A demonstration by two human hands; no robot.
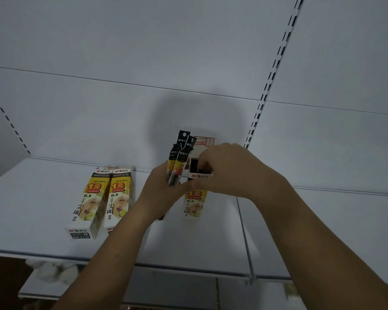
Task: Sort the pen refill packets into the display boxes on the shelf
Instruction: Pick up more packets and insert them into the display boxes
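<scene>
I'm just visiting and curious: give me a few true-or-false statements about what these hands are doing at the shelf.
1. The left hand holds several refill packets. True.
2. The right hand hangs idle, touching nothing. False: its fingers grip the top of the open display box.
3. Two more display boxes sit on the shelf, left of the hands. True.
4. The held packets are red and blue. False: they are black and yellow.

Shop: white slotted gondola shelf w/ priced display boxes.
</scene>
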